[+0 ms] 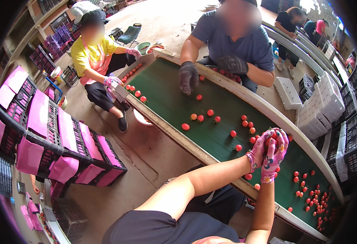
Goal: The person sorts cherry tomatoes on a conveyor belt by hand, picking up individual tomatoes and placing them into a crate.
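Note:
My left hand (257, 151) and my right hand (274, 157), both in pink flowered gloves, are cupped together over a green conveyor belt (169, 88). A cluster of red cherry tomatoes (270, 141) is held between them; some still have green calyxes. More loose cherry tomatoes lie on the belt just left of my hands, among them a red tomato (238, 148) and a paler orange one (193, 116). Farther down the belt, at the lower right, a denser scatter of tomatoes (315, 198) is spread out. My palms and the lower tomatoes are hidden by the gloves.
Metal side rails (178, 131) edge the belt. Across it sits a co-worker with dark grey gloves (189, 77); another in a yellow shirt (99, 58) sits at its far end. Black crates with pink liners (68, 131) are stacked left, white foam boxes (321, 105) right.

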